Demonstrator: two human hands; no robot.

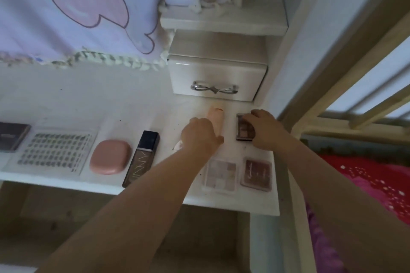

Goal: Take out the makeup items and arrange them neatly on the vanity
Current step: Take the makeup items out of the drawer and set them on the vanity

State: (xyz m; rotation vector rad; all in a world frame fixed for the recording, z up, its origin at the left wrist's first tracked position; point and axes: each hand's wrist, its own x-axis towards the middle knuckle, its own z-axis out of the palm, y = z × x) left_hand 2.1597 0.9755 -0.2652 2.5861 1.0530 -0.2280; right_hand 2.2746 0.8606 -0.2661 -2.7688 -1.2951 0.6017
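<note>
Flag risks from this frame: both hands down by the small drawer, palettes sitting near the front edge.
1. The pale palette and brown compact lie close to the vanity's front edge, under both forearms; pulling back could sweep them off.
2. The left hand covers the peach tube, which may roll if nudged.
3. The right hand grips the small eyeshadow palette only by its edge, so it could slip.

Palettes (pixel 220 176), a pink compact (pixel 110 156) and a bottle (pixel 142 158) lie flat along the vanity (pixel 88 99).

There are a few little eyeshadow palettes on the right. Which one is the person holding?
The dark-framed palette farthest back, just below the drawer; the right hand grips it. The pale palette and the brown palette lie untouched near the front edge.
</note>
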